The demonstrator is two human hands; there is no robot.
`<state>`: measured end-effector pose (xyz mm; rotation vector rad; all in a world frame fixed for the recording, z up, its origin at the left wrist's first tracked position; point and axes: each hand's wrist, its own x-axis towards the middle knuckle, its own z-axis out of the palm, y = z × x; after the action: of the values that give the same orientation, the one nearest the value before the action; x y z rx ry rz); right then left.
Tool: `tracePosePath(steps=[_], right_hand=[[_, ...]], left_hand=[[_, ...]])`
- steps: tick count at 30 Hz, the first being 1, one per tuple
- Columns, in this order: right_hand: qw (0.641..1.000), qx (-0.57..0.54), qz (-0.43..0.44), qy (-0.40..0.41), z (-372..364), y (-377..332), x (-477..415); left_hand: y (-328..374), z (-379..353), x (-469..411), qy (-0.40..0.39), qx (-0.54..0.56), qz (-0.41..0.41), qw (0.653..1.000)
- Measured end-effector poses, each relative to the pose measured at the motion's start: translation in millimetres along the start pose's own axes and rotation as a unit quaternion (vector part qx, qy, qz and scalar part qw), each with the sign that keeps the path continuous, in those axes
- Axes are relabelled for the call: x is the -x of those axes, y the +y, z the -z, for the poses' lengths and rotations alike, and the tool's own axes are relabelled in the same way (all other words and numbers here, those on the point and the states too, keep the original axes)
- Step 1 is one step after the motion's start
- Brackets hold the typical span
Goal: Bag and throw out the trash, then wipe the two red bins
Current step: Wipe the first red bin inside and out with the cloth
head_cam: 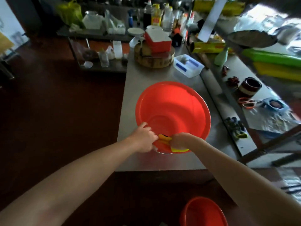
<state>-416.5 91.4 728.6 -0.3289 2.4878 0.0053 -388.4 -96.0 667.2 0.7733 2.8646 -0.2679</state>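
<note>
A wide red bin (172,110) sits on the steel table (141,79), tilted toward me. My left hand (143,139) grips its near rim, fingers curled over the edge. My right hand (180,141) holds a yellow cloth (178,150) against the inside of the near wall, just beside the left hand. A second, smaller red bin (203,212) stands on the floor below the table's front edge, partly cut off by the frame.
Behind the bin are a round wooden chopping block (154,60) with a red-and-white box on it, and a clear plastic container (188,66). Bottles crowd the back. A shelf on the right holds a dark jar (250,86), scissors and small items. Dark floor lies left.
</note>
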Motion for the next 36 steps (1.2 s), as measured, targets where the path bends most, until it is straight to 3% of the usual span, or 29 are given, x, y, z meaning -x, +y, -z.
tracePosePath(steps=[3, 6, 8, 10, 16, 23, 26, 31, 36], right_hand=[[0.998, 0.031, 0.058, -0.01, -2, -6, 11], [0.997, -0.051, -0.009, 0.05, 1, -7, 17], [0.992, -0.066, -0.006, 0.108, -7, -10, 21], [0.99, 0.01, 0.031, 0.139, -13, -15, 27], [0.972, 0.149, 0.135, 0.124, -8, -10, 29], [0.971, -0.07, 0.18, 0.14, -8, -5, -3], [0.968, -0.049, 0.2, 0.145, -22, -12, -10], [0.962, 0.082, 0.193, 0.176, -35, -18, -19], [0.943, 0.124, 0.215, 0.222, -43, 9, -25]], left_hand=[[-16, 8, -6, 0.01, 0.049, -0.004, 0.999], [-29, 12, -8, -0.013, 0.075, 0.011, 0.997], [-37, 15, -9, -0.033, 0.089, 0.023, 0.995], [-46, 19, -9, -0.044, 0.099, 0.035, 0.993], [-65, 33, -3, -0.036, 0.116, 0.051, 0.991], [-67, 20, 13, 0.004, 0.109, 0.088, 0.99], [-66, 10, 17, 0.022, 0.121, 0.108, 0.987], [-63, 8, 20, -0.005, 0.139, 0.119, 0.983], [-67, 14, 14, -0.02, 0.123, 0.093, 0.988]])
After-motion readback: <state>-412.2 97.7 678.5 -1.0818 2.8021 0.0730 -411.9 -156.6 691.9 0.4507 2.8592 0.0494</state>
